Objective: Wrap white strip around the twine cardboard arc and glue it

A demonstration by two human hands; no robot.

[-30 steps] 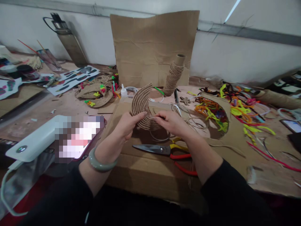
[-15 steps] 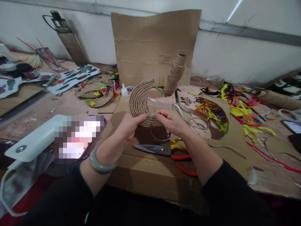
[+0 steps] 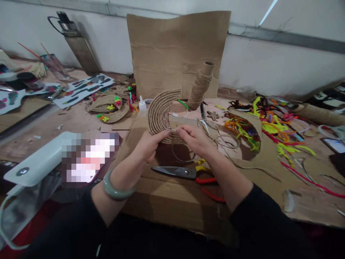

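A curved, C-shaped piece covered in rows of twine [image 3: 158, 111] is held up over the cardboard at the centre. My left hand [image 3: 151, 144] grips its lower edge, thumb on top. My right hand [image 3: 192, 138] is closed at the piece's lower right, thumb and forefinger pinched at the inner edge near my left thumb; the twine there is too small to make out clearly. Loose twine [image 3: 229, 142] trails to the right. Scissors with red and yellow handles [image 3: 175, 171] lie below my hands. Behind stands a tube wound with twine [image 3: 199, 86].
A cardboard sheet [image 3: 178, 50] stands against the wall. Coloured pipe cleaners [image 3: 275, 127] are heaped at right. A glue bottle [image 3: 142, 105] and decorated twine pieces [image 3: 107, 108] lie left of centre. A phone [image 3: 91, 158], white device [image 3: 40, 158] and tall bottle [image 3: 82, 54] are at left.
The twine-covered piece has tilted slightly, its upper tip shifting a little right and up. Both hands keep their hold, with my right hand moved slightly left.
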